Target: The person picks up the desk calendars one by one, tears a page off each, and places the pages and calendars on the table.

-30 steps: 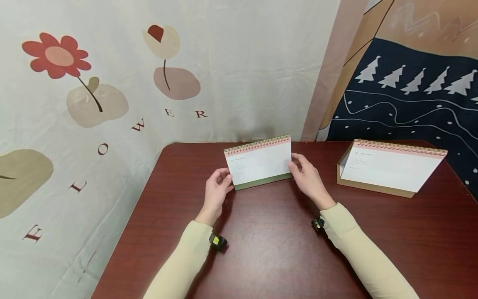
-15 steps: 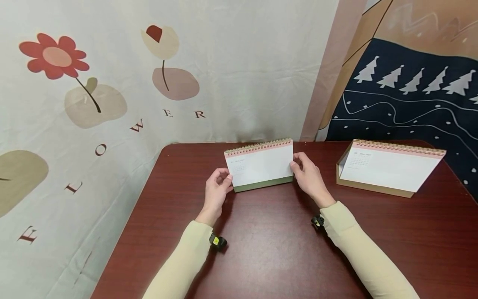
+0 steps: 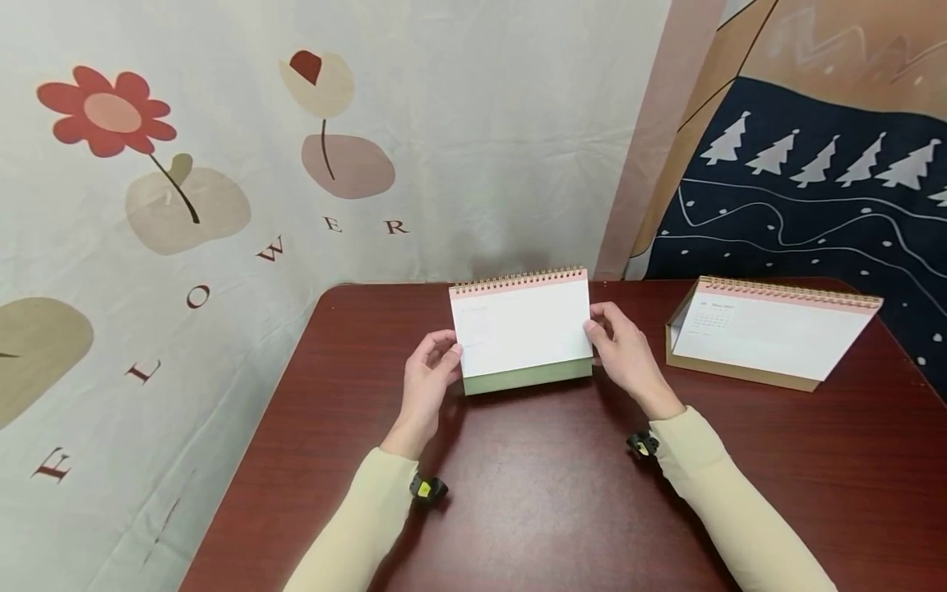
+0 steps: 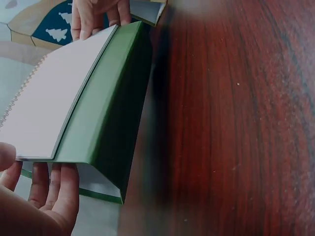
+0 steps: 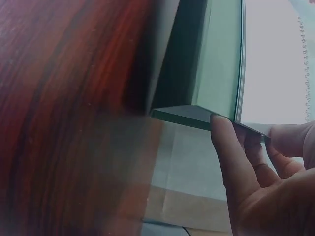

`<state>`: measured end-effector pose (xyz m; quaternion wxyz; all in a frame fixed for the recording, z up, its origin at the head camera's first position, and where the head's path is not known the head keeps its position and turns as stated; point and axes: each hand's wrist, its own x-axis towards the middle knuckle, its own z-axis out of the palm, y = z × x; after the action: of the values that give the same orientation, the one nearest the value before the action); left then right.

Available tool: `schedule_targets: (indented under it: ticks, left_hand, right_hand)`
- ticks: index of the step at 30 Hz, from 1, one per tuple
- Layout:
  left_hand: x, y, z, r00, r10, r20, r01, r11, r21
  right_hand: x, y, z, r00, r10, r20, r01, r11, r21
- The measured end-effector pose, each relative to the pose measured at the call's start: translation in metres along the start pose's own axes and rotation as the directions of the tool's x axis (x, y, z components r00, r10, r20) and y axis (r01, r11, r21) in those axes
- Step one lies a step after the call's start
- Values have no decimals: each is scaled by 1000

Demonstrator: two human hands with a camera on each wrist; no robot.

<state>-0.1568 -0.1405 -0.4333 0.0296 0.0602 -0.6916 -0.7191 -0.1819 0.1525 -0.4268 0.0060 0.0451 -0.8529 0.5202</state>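
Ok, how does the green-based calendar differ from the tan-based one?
The green-based calendar is held between the left hand and the right hand; the tan-based calendar stands on the table, untouched. In the head view, the green-based calendar's top edge rises toward the right, while the tan-based calendar's slopes down. Both have a white front, a pink top strip and spiral binding.

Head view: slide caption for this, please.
Left hand and right hand hold a green-based calendar by its sides; a tan-based calendar stands to the right.
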Motion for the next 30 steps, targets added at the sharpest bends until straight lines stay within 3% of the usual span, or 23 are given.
schedule_targets:
  ticks: [5, 9, 13, 16, 22, 26, 30]
  left_hand:
    - [-9, 9, -3, 996, 19, 83, -15, 999, -46]
    - [-13, 12, -7, 978, 57, 199, -35, 993, -115]
    - [-15, 14, -12, 931, 112, 346, -61, 986, -154]
    - [-16, 16, -16, 892, 134, 432, -93, 989, -115]
    - [-16, 18, -18, 838, 174, 517, -213, 977, 16]
    - [-17, 18, -17, 833, 171, 525, -228, 973, 45]
    - [-18, 20, -15, 842, 163, 515, -233, 970, 75]
  right_hand:
    - [-4, -4, -8, 1000, 8, 21, -8, 1000, 29]
    - [-6, -8, -16, 999, 19, 42, -21, 998, 62]
    - [-8, -11, -22, 997, 35, 65, -42, 993, 107]
    - [-10, -11, -26, 997, 41, 71, -50, 990, 130]
    - [-13, -13, -33, 995, 65, 77, -75, 987, 139]
    - [-15, -16, -36, 993, 73, 95, -86, 985, 151]
    - [-17, -17, -39, 992, 71, 108, -87, 983, 160]
